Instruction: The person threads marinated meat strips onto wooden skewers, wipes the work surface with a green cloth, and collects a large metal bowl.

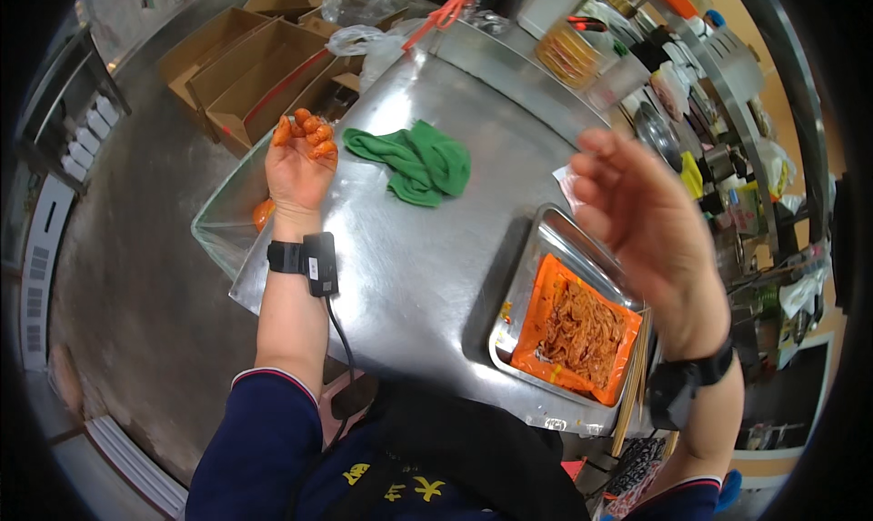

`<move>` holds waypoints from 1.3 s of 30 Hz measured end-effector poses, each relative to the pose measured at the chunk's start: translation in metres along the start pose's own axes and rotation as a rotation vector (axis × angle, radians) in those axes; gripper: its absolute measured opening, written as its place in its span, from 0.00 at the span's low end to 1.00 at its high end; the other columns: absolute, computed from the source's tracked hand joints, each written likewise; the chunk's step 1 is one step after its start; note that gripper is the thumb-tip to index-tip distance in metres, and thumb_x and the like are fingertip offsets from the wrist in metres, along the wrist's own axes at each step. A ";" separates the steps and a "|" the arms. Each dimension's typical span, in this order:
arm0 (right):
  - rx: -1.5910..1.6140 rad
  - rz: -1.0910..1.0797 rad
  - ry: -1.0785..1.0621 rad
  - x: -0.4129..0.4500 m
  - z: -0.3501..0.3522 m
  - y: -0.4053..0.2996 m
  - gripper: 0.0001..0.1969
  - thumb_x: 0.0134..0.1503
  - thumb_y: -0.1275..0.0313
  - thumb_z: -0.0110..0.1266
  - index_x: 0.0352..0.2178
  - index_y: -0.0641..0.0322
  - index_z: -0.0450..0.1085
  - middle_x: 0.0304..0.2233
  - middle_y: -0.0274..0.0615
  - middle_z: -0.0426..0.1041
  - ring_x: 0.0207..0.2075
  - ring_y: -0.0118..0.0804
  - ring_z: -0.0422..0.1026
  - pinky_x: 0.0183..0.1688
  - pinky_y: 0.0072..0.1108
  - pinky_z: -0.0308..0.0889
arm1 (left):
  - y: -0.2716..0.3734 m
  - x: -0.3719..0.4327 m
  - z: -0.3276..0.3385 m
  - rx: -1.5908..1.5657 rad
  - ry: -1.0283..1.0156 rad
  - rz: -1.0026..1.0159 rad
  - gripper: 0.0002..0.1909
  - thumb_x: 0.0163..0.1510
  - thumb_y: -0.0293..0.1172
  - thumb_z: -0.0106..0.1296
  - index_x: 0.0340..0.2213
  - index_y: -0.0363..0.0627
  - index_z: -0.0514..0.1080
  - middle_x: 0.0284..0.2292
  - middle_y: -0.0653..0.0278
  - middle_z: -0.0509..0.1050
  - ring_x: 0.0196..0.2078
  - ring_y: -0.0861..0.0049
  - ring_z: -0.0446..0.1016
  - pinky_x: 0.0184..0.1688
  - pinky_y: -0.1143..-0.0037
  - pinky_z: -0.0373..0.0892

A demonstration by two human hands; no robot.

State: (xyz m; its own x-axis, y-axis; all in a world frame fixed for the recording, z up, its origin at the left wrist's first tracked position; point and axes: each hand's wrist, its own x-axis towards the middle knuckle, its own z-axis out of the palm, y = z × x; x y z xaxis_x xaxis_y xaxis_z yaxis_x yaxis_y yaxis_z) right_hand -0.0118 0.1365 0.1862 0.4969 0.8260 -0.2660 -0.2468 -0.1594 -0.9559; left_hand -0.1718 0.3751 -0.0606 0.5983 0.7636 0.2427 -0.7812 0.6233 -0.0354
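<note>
My left hand (301,170) is palm up with curled fingers, its fingertips coated in orange-red sauce, above a clear plastic bag (228,211) at the table's left edge. Nothing shows in it. Blurred, my right hand (624,211) is raised over the far right part of a steel tray (501,344), fingers bent, with no object visible in it. The tray holds an opened orange packet (535,337) with sauced, shredded food (583,330) on it. Thin wooden skewers (631,391) lie along the tray's right side. A crumpled green cloth (430,163) rests on the steel table (409,269), between my hands.
Open cardboard boxes (239,78) stand on the floor beyond the table's left corner. A red tie (443,16) and plastic bags (382,50) are at the far corner. Containers, a metal bowl (658,136) and other kitchenware crowd the right side under a steel shelf (733,91).
</note>
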 end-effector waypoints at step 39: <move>-1.508 -0.676 -0.324 0.078 0.090 0.216 0.12 0.42 0.69 0.55 0.31 0.55 0.69 0.44 0.44 0.62 0.44 0.47 0.61 0.44 0.29 0.62 | 0.021 0.007 -0.005 -0.286 -0.018 0.108 0.11 0.48 0.32 0.48 0.33 0.39 0.68 0.29 0.64 0.68 0.28 0.78 0.64 0.28 0.80 0.62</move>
State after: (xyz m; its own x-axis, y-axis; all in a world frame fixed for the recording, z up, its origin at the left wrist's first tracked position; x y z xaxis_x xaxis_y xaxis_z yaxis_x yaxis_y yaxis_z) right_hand -0.1016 0.2151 -0.0297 -0.0539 0.9965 0.0646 0.9798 0.0653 -0.1889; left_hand -0.1831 0.3939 -0.0642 0.5094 0.8264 0.2402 -0.7563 0.5630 -0.3332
